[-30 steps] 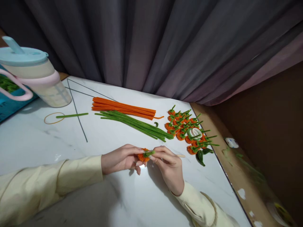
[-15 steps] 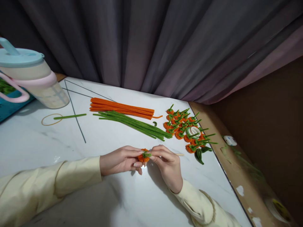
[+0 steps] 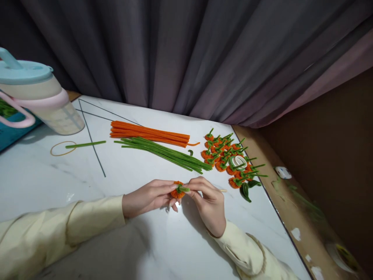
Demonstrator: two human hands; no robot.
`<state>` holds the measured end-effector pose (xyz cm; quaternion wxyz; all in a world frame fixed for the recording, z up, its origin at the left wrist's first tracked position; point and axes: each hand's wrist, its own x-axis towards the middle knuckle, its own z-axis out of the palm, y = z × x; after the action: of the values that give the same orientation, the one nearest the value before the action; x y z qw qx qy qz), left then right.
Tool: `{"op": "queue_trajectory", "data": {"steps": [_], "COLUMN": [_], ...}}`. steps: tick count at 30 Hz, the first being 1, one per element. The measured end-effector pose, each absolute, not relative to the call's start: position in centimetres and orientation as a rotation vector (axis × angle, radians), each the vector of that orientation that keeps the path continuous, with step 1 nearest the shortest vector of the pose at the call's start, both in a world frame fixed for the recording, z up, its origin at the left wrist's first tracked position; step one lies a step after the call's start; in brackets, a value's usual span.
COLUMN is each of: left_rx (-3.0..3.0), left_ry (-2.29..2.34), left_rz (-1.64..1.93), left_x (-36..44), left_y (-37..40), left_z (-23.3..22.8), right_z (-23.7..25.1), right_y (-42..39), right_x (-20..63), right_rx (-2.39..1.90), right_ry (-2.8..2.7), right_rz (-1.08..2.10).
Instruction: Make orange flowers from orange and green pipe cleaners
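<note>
My left hand pinches a small orange pipe-cleaner pumpkin by its left side, thumb in front. A green stem sticks out of the pumpkin's top toward the right. At that stem and the pumpkin's right edge, my right hand closes thumb and fingertips. Past my right knuckles shows the tip of a thin pale stick; whether the hand touches it is hidden. Beyond my hands lie a bundle of green pipe cleaners and a bundle of orange pipe cleaners.
Several finished orange pumpkins with green stems cluster at the right, a white-and-green tape roll on them. Dark green leaf shapes lie beside. At the left stand a tumbler and a rubber band with one green pipe cleaner.
The pumpkin has tilted and risen slightly between my fingers, and more of its green stem shows. My left lower fingers have shifted a little to the right.
</note>
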<state>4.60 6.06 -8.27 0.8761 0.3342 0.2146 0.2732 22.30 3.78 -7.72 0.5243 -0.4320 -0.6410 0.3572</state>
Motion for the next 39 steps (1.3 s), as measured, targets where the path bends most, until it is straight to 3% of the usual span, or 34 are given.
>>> {"op": "queue_trajectory", "data": {"steps": [6, 17, 29, 39], "left_rx": [0.733, 1.036, 1.242, 1.532], "left_ry": [0.483, 0.616, 0.793, 0.933], "left_rz": [0.555, 0.501, 0.709, 0.767], "left_x": [4.5, 4.2, 4.4, 4.3], "left_y": [6.1, 5.9, 5.4, 5.2], "left_z": [-8.3, -8.0, -7.9, -8.1], "right_z": [-8.0, -7.7, -6.8, -7.3], "right_y": [4.2, 4.4, 4.2, 3.6], "right_x": [22.3, 22.5, 22.9, 22.4], "right_rx": [-1.052, -1.047, -1.11, -1.129], "right_ry": [-1.41, -1.461, -1.734, -2.051], "right_rz": [1.064, 1.116, 0.984, 0.674]}}
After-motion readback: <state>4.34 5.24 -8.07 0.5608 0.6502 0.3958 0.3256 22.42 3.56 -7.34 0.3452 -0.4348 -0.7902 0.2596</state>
